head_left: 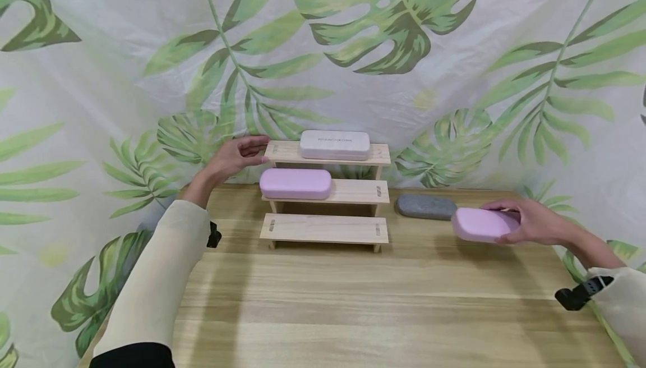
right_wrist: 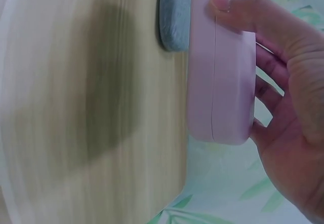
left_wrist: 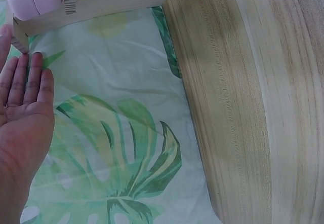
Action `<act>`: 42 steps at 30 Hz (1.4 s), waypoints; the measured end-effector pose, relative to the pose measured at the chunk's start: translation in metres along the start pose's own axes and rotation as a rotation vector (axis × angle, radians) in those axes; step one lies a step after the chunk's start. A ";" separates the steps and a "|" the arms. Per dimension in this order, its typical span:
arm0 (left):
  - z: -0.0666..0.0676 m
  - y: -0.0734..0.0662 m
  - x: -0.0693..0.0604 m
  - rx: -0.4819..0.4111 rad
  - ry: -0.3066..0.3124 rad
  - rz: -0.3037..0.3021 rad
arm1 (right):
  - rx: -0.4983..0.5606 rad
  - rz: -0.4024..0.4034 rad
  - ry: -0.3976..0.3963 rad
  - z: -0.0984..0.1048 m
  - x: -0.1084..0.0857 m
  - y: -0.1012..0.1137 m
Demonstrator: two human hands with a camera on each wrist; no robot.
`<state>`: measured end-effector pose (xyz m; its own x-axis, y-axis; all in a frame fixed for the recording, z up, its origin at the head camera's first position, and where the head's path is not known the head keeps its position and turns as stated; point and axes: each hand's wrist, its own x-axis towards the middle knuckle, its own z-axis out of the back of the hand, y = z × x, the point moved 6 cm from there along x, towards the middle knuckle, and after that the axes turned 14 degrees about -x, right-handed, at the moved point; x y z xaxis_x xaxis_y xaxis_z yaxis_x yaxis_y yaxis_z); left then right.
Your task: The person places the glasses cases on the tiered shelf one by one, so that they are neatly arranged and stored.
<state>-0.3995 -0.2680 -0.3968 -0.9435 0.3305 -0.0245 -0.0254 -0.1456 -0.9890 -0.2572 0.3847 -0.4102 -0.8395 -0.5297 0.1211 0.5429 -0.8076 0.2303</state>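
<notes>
My right hand point(head_left: 542, 222) grips a pink glasses case point(head_left: 484, 225) by its right end, thumb on the near side and fingers on the far side. The case hangs over the table at the right, its shadow below. Behind its left end a grey glasses case point(head_left: 426, 206) lies on the table. My left hand point(head_left: 232, 159), fingers extended, is at the left end of the top tier of a wooden three-tier stand point(head_left: 323, 228); whether it touches the wood I cannot tell. A white glasses case point(head_left: 335, 145) sits on that tier. Another pink glasses case point(head_left: 295, 184) rests on the middle tier's left part.
The wooden table point(head_left: 383, 312) spreads in front of the stand, its back edge close behind it. A leaf-printed cloth point(head_left: 353, 87) hangs behind and at both sides. The lowest tier point(head_left: 323, 228) is bare wood.
</notes>
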 end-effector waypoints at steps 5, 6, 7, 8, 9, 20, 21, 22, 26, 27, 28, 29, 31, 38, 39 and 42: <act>-0.001 0.000 -0.001 -0.007 0.000 0.004 | 0.004 0.037 -0.020 0.002 0.010 0.010; 0.000 0.001 -0.001 -0.011 0.000 0.007 | 0.000 0.045 -0.027 0.003 0.012 0.012; 0.000 0.001 -0.001 -0.014 -0.001 0.010 | -0.005 0.055 -0.033 0.004 0.014 0.014; 0.000 0.002 -0.001 -0.015 -0.001 0.012 | -0.011 0.061 -0.037 0.004 0.016 0.016; 0.000 0.002 -0.001 -0.016 -0.002 0.014 | -0.015 0.068 -0.042 0.005 0.018 0.018; 0.001 0.003 -0.002 -0.011 -0.001 0.018 | -0.025 0.064 -0.031 0.010 0.039 0.035; 0.000 0.002 -0.001 -0.013 -0.001 0.016 | -0.030 0.061 -0.028 0.011 0.041 0.036; 0.000 0.002 -0.001 -0.016 -0.001 0.015 | -0.030 0.057 -0.025 0.011 0.043 0.037; 0.000 0.001 -0.001 -0.024 0.003 0.015 | -0.023 0.060 -0.022 0.011 0.051 0.042; 0.000 0.001 0.000 -0.024 0.004 0.015 | -0.017 0.061 -0.020 0.011 0.053 0.044; 0.000 0.000 -0.001 -0.023 0.003 0.015 | -0.010 0.061 -0.018 0.011 0.055 0.046; 0.000 0.000 -0.001 -0.022 0.003 0.015 | -0.005 0.061 -0.015 0.010 0.057 0.048; 0.000 0.001 -0.001 -0.014 0.002 0.015 | 0.016 0.054 -0.002 0.009 0.061 0.051; 0.002 0.005 0.002 -0.020 -0.012 0.023 | 0.046 0.042 0.017 0.005 0.075 0.055; 0.002 0.005 0.002 -0.021 -0.015 0.025 | 0.042 0.045 0.014 0.005 0.077 0.056; 0.002 0.005 0.002 -0.024 -0.018 0.021 | 0.034 0.060 0.003 0.005 0.084 0.061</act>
<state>-0.4025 -0.2702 -0.4015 -0.9496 0.3104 -0.0430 0.0025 -0.1299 -0.9915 -0.2949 0.2924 -0.3812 -0.8055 -0.5775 0.1328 0.5908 -0.7653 0.2555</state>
